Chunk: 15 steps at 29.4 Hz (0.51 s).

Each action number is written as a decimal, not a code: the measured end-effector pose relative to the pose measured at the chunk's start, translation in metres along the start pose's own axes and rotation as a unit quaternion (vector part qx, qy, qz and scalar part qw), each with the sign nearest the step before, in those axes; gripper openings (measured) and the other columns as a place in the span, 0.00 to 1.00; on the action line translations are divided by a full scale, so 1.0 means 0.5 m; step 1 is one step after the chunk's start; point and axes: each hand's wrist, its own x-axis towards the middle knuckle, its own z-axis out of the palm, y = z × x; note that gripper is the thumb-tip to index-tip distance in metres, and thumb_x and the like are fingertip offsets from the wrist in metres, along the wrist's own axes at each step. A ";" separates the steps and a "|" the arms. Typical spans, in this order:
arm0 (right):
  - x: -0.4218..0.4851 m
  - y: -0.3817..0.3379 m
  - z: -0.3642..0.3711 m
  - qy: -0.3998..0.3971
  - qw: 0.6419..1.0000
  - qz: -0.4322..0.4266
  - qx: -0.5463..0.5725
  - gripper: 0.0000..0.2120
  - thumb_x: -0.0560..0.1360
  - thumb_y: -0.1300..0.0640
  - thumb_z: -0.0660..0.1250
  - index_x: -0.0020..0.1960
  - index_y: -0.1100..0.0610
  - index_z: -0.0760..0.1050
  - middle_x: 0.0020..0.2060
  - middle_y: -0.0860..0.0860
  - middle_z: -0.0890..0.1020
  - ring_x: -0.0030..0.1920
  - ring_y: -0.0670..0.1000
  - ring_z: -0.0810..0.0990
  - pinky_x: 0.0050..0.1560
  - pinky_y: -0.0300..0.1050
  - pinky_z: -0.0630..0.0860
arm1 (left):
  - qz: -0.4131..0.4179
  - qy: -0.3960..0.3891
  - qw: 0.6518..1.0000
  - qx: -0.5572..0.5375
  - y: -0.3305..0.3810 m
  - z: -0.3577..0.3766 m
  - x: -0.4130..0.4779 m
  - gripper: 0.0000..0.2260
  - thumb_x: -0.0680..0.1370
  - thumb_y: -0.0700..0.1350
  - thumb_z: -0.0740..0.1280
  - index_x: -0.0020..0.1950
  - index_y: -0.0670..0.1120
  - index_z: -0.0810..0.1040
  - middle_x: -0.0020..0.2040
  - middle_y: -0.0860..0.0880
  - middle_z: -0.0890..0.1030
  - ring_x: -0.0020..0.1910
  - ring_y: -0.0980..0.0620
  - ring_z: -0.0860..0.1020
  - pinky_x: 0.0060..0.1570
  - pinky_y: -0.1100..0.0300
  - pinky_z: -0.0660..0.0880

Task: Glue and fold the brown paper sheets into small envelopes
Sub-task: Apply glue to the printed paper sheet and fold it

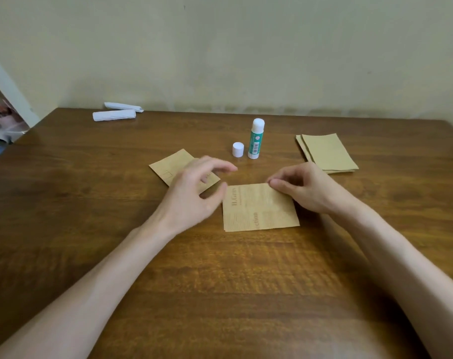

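Observation:
A folded brown printed paper [259,211] lies flat in the middle of the wooden table [220,281]. My right hand [303,190] pinches its far right corner between thumb and fingertips. My left hand [194,190] hovers just left of it with fingers spread and relaxed, holding nothing; its thumb is near the paper's left edge. A second brown piece [168,167] lies behind my left hand, partly hidden by it. The green-and-white glue stick [256,138] stands upright and uncapped, its white cap [238,149] next to it on the left.
A stack of plain brown sheets [326,154] sits at the right, beyond my right hand. Two white rolled papers [114,115] lie at the far left edge by the wall. The table's left edge drops off to clutter on the floor.

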 end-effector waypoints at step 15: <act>-0.019 0.034 -0.004 0.011 0.987 -0.085 -0.133 0.06 0.74 0.44 0.77 0.49 0.43 0.85 0.42 0.45 0.85 0.45 0.46 0.81 0.45 0.43 0.79 | 0.073 -0.162 0.972 0.151 -0.002 0.029 -0.020 0.25 0.76 0.69 0.70 0.69 0.60 0.79 0.63 0.65 0.74 0.67 0.63 0.69 0.70 0.54 0.64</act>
